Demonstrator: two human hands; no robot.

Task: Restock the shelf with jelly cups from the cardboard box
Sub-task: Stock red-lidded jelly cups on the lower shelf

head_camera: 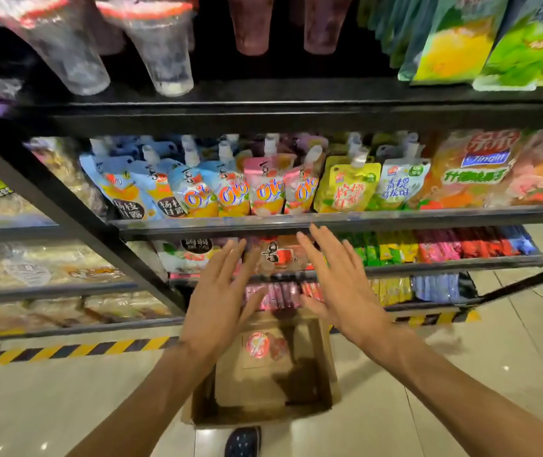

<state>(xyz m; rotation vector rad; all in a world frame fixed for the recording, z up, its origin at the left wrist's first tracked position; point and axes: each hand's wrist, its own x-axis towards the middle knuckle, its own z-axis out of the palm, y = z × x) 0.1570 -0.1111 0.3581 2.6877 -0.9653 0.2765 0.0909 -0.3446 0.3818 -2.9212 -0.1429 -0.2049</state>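
1. The left hand [217, 301] is stretched forward with its fingers [230, 258] straight and spread, released and holding nothing.
2. The right hand [342, 285] reaches forward beside it, fingers likewise straight and spread, grasping nothing.
3. Both hands hover in front of the lower part of the shelf [296, 222], palms turned toward each other with a gap between them.
4. Between the hands, on a lower tier, a reddish-brown packet [276, 255] shows; its print is too blurred to read.
5. The cardboard box [326, 364] stands open on the tiled floor [461, 374] below the hands, just in front of the shelf.
6. Inside the box lies one jelly cup [258, 345] with a red round lid, near the far end; the rest of the box's bottom shows bare cardboard.
7. The tier above the hands holds upright spouted pouches [230, 189] in blue, pink, yellow and green.
8. The top tier carries clear cups [164, 51] and green-yellow bags [461, 37].
9. A yellow-and-black striped tape [65, 351] runs along the floor at the shelf's foot.
10. A dark shoe tip [243, 441] shows at the box's near edge.
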